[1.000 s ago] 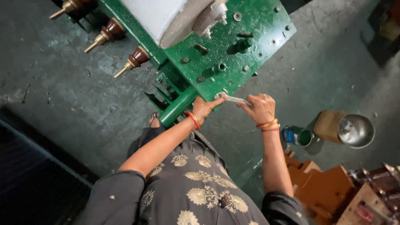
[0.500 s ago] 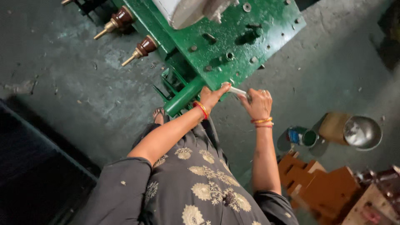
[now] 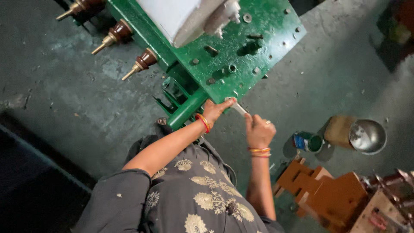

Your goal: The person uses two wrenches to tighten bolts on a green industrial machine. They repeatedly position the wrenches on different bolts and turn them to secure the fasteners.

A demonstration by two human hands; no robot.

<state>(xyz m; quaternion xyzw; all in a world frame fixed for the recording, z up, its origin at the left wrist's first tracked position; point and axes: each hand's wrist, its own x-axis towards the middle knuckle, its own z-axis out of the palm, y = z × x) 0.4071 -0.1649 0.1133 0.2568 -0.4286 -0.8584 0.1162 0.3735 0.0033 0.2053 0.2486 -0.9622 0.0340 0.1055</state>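
Note:
A large green metal plate point(image 3: 241, 51) with bolts and holes sits on a green frame, with a pale grey block on top and three brown insulators point(image 3: 142, 62) sticking out at its left side. My left hand point(image 3: 217, 110) presses against the plate's near edge, fingers on the rim. My right hand point(image 3: 258, 129) is closed around a slim silver tool point(image 3: 238, 107) whose tip meets the plate's edge beside my left fingers. Both wrists wear red and gold bangles.
A small open can of green paint point(image 3: 308, 142) stands on the dark concrete floor to the right, with a shiny metal bowl point(image 3: 366, 136) past it. Brown shaped pieces point(image 3: 319, 190) lie at lower right. A dark strip point(image 3: 26, 172) runs along the lower left.
The view has shifted slightly; both hands stay at the plate's near edge. My right hand has drawn a little down and away from the edge, tool still in it.

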